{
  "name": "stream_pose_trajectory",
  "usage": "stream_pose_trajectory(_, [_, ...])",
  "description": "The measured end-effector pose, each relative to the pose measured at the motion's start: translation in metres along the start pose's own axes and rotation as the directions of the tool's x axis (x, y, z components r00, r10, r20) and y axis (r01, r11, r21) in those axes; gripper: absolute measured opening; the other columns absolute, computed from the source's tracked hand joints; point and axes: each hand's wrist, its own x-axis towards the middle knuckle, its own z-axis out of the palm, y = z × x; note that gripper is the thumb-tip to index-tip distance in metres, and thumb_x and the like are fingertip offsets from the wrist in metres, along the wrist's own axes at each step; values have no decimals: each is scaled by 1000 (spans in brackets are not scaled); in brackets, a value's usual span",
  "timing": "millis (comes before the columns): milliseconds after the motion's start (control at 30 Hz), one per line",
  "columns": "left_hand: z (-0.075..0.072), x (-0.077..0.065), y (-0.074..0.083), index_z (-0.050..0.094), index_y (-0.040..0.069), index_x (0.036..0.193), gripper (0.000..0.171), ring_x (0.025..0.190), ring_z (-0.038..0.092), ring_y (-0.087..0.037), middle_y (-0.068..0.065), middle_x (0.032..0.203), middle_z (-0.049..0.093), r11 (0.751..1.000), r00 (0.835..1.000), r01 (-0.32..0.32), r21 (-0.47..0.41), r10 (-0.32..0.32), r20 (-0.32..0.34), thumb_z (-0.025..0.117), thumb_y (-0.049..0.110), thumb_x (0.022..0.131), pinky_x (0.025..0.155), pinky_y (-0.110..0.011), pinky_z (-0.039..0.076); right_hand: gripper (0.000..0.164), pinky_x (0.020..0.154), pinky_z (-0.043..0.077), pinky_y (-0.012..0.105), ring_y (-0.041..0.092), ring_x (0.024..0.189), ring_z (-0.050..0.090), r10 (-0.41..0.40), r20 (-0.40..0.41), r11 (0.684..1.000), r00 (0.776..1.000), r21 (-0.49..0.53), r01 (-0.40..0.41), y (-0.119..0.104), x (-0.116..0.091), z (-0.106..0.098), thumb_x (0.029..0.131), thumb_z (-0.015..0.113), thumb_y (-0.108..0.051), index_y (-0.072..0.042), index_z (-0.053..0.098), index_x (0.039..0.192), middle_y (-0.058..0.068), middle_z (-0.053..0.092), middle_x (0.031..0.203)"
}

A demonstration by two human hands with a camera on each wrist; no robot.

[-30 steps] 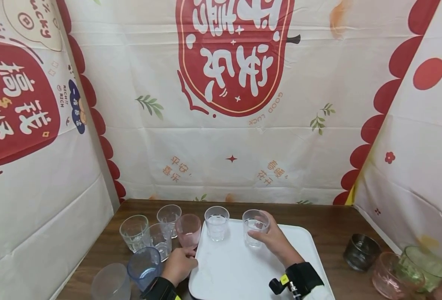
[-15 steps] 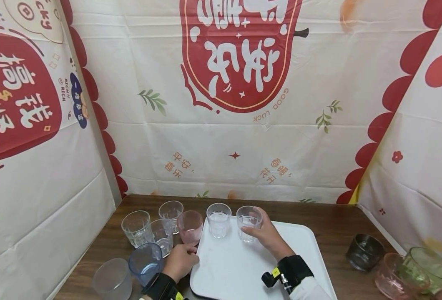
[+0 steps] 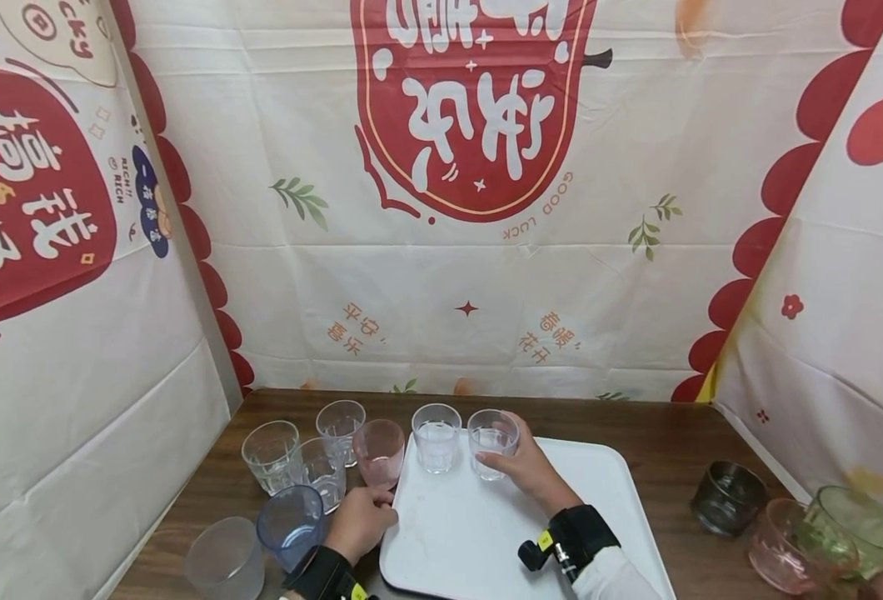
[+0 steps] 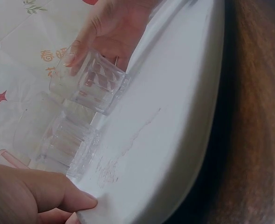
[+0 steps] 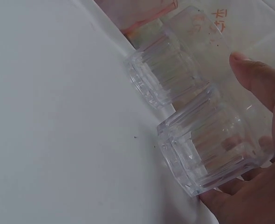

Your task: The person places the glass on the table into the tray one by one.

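Note:
My right hand point(image 3: 529, 473) grips a clear glass point(image 3: 491, 450) from its right side, thumb in front and fingers behind. The glass is at the back of a white tray point(image 3: 449, 542). Just left of it on the tray stands a second clear glass point(image 3: 436, 443); in the right wrist view the held glass point(image 5: 212, 144) overlaps this other glass point(image 5: 161, 70). My left hand point(image 3: 361, 523) pinches the tray's left edge. The left wrist view shows its thumb point(image 4: 58, 191) on top of the rim, with the other fingers mostly hidden below.
Left of the tray stand a pink glass point(image 3: 379, 454), several clear glasses, a blue cup point(image 3: 290, 529) and a frosted cup point(image 3: 224, 558). On the right are a dark glass point(image 3: 728, 500), pink glasses and a green glass point(image 3: 854, 533). Printed cloth point(image 3: 441, 275) walls the table's back and sides.
My right hand has brought the held glass leftward along the tray's back, closer to the other clear glass. The left hand has stayed at the tray's edge.

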Motion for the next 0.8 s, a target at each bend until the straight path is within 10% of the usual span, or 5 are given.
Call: stream_pose_trajectory(800, [0, -1, 0, 76, 4, 91, 17, 73, 58, -16, -6, 89, 71, 1000, 1000, 3, 13, -3, 9, 69, 7, 76, 65, -33, 48, 94, 107, 41, 58, 47, 141, 39, 69, 44, 998, 997, -10, -69, -1, -15, -15, 83, 84, -22, -11, 27, 156, 24, 34, 158])
